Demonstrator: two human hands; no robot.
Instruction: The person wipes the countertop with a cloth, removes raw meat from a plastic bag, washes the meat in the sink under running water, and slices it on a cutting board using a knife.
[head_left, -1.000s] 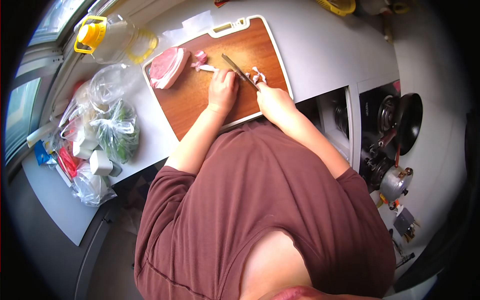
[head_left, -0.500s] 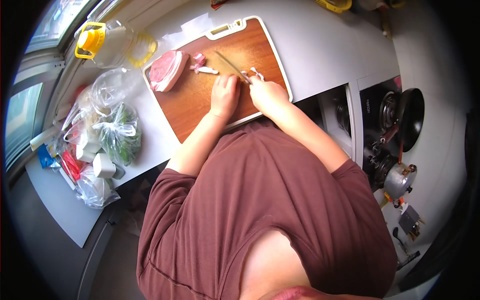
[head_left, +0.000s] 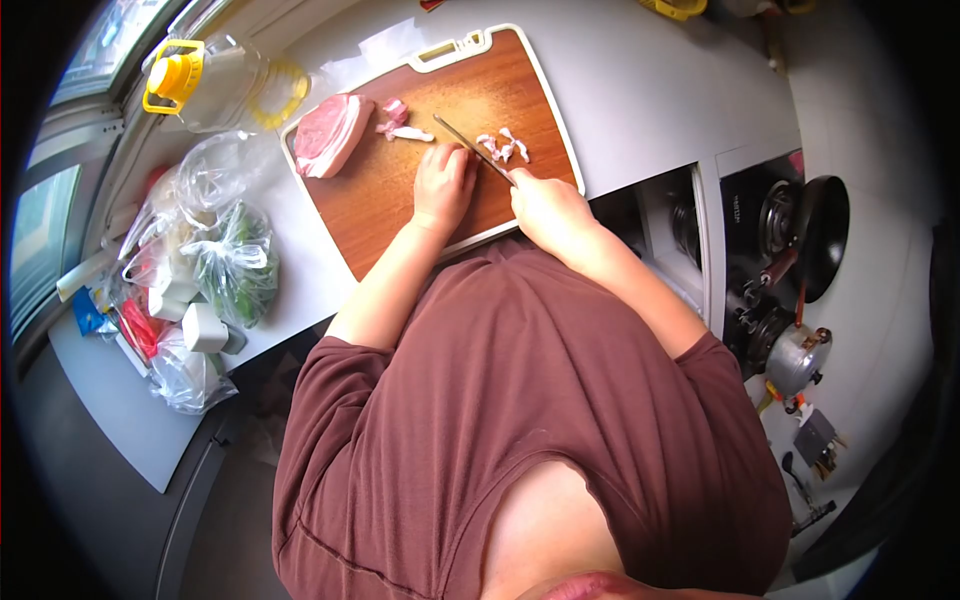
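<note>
My right hand (head_left: 548,208) is wrapped round the handle of a knife (head_left: 472,148), its blade pointing up and left over the wooden cutting board (head_left: 375,215). Close to the blade's left side, my left hand (head_left: 443,184) rests on the board with its fingers bent together; whatever may be under the fingertips is hidden. A thick slab of raw meat (head_left: 333,136) lies at the board's upper left. Beside it are a small pink piece (head_left: 392,115) and a whitish strip (head_left: 411,134). Several small pale scraps (head_left: 505,147) lie right of the blade.
An oil bottle (head_left: 225,82) with a yellow cap stands at the upper left. Plastic bags, one holding greens (head_left: 235,265), and a white container (head_left: 204,327) sit on the left counter. At the right are a black pan (head_left: 825,240) and a metal pot (head_left: 797,361) by the stove.
The knife shifted left and back right, and now sits beside my left fingers. More pale scraps show right of the blade than before. The meat slab stays in place on the board.
</note>
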